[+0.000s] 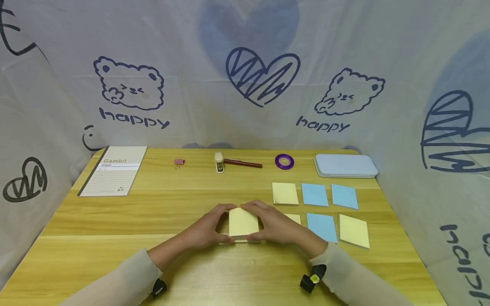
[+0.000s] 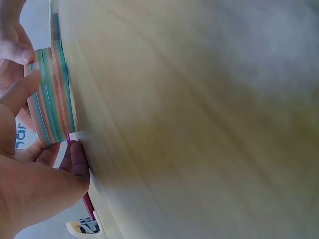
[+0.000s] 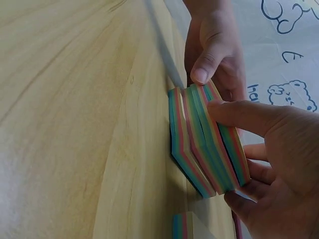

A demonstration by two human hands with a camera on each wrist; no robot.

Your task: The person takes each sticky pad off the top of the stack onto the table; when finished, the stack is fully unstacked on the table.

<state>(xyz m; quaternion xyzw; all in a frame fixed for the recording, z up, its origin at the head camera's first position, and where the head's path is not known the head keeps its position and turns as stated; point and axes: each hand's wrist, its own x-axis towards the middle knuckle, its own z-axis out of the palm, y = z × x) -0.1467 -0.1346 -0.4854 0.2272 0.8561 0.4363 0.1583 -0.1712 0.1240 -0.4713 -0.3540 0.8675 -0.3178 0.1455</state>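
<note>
Yellow on top and striped in many colours down its sides, a thick pad of sticky notes (image 1: pixel 243 222) sits near the front middle of the wooden tabletop (image 1: pixel 172 212), held between both hands. The left hand (image 1: pixel 204 231) curls round the pad's left edge, its grip pinching the stack with thumb and fingers; the right hand (image 1: pixel 273 225) does the same from the right, its fingers (image 3: pixel 249 115) laid across the coloured layers. In the right wrist view the stack splits into a thinner lower part lying on the wood and a thicker upper part tilted up between the two grips. Just right of the hands lie loose square notes in two rows: a yellow note (image 1: pixel 285 193) and two blue notes (image 1: pixel 314 194) behind, then a blue note and a yellow one in front, with another yellow one partly hidden by the right hand. Along the back edge stand a lined notebook (image 1: pixel 115 170), a pink binder clip (image 1: pixel 179 162), a small glue bottle (image 1: pixel 219 162), a dark red pen (image 1: pixel 243 163), a purple tape roll (image 1: pixel 284 161) and a pale blue case (image 1: pixel 345 165).
</note>
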